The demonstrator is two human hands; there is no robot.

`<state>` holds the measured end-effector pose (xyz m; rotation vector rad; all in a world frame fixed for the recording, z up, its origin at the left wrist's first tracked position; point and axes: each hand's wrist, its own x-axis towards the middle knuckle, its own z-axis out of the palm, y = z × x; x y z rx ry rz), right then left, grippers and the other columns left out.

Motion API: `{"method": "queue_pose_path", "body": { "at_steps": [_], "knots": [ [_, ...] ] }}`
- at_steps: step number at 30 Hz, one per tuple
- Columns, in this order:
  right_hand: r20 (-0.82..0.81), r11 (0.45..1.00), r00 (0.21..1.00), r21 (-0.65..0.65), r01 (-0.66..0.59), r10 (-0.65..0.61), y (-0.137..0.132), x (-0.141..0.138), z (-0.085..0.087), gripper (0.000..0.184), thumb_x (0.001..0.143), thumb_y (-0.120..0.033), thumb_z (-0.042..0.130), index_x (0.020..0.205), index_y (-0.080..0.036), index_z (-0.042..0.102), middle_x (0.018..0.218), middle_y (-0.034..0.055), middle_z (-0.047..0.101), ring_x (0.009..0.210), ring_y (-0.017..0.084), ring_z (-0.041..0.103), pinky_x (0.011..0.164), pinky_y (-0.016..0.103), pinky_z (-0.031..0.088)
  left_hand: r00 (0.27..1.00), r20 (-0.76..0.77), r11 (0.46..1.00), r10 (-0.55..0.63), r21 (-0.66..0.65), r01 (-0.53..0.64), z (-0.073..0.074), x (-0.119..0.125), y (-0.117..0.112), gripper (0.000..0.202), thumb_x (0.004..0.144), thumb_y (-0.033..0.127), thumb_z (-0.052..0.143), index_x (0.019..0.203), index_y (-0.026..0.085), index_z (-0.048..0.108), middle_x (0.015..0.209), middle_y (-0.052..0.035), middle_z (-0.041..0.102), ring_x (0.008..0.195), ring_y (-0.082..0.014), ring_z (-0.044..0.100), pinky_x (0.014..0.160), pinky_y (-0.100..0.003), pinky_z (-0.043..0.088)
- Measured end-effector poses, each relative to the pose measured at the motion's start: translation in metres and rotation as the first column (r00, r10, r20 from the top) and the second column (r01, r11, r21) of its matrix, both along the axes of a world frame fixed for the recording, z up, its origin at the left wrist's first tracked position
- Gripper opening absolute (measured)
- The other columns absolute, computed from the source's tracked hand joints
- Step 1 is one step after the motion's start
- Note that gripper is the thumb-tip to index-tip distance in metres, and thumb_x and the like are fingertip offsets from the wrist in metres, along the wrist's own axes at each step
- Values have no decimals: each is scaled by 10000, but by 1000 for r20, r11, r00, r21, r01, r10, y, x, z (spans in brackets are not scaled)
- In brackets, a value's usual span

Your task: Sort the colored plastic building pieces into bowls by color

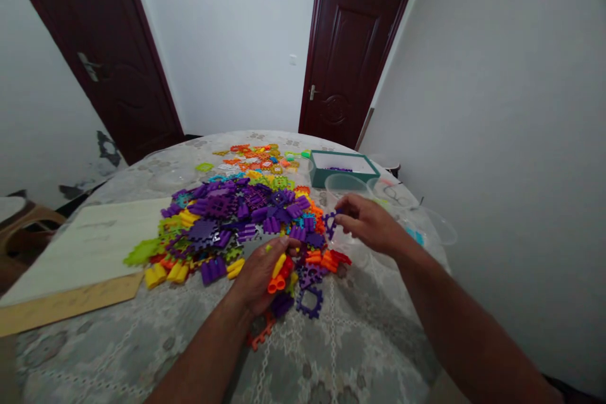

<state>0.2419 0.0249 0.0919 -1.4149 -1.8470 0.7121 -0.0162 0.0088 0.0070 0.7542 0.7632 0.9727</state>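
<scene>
A purple, notch-edged plastic frame (326, 225) tilts in the right fingers (344, 221). Yellow and orange-red plastic tubes (281, 277) — open ends showing — sit within the left fingers (292, 243).

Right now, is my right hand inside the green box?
No, the right hand is outside, holding a purple piece on the near side of the green box.

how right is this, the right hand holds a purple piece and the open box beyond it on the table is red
The colour is wrong: the open box is dark green, not red, as the head view shows. The right hand does hold a purple piece.
</scene>
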Motion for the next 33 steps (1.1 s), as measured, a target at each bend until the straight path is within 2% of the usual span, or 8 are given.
{"method": "queue_pose_path", "body": {
  "at_steps": [4,7,10,13,16,21,25,33],
  "knots": [
    [68,976,975,67,207,-212,83,29,19,140,880,-236,692,1003,-171,672,787,31,718,585,137,647,528,237,516,996,36,996,77,-37,-75,0,1,1,412,818,518,839,969,142,760,812,-25,667,588,-87,600,501,-179,468],
    [-30,871,882,144,470,-471,140,44,21,289,871,-202,680,1150,-129,677,854,66,747,597,146,674,560,257,558,992,79,994,95,-67,-90,3,0,0,454,825,559,830,975,136,757,802,-27,675,578,-80,606,501,-174,470],
    [-86,797,813,162,582,-576,164,47,20,458,890,-174,611,1342,-103,626,997,117,770,660,167,716,606,280,582,990,113,994,88,-78,-79,4,0,-1,509,817,611,822,979,133,755,828,-35,677,586,-81,612,493,-175,469],
    [8,858,875,202,473,-484,142,27,16,380,918,-216,593,1269,-120,701,1026,113,776,706,178,727,688,310,588,988,123,993,95,-80,-86,4,1,-1,558,808,666,803,968,132,759,824,-39,675,591,-86,618,499,-182,478],
    [161,977,977,181,113,-143,80,-13,8,247,932,-288,634,1103,-186,780,963,69,781,749,183,714,751,324,572,987,125,994,100,-61,-93,3,2,-1,592,793,700,794,963,134,766,811,-41,687,582,-92,613,500,-199,474],
    [174,951,955,155,-268,241,-30,-78,-16,216,968,-322,673,1160,-259,748,1007,41,757,854,194,681,812,346,541,982,133,991,137,-10,-136,2,3,-1,630,768,742,784,958,142,767,828,-78,723,673,-156,670,614,-259,528],
    [105,949,966,192,-252,235,-57,-97,-37,222,966,-268,682,1186,-270,707,1061,58,730,921,222,670,842,378,534,984,121,988,130,69,-139,5,3,-3,614,771,736,784,939,146,757,869,-98,745,786,-209,717,686,-287,542],
    [0,977,993,178,-120,122,-50,-89,-58,114,981,-223,607,984,-254,717,959,33,740,860,213,689,826,359,529,998,58,990,-2,139,-6,5,5,-8,588,825,717,745,928,139,774,770,-74,715,680,-167,661,670,-270,508]
  ]
}}
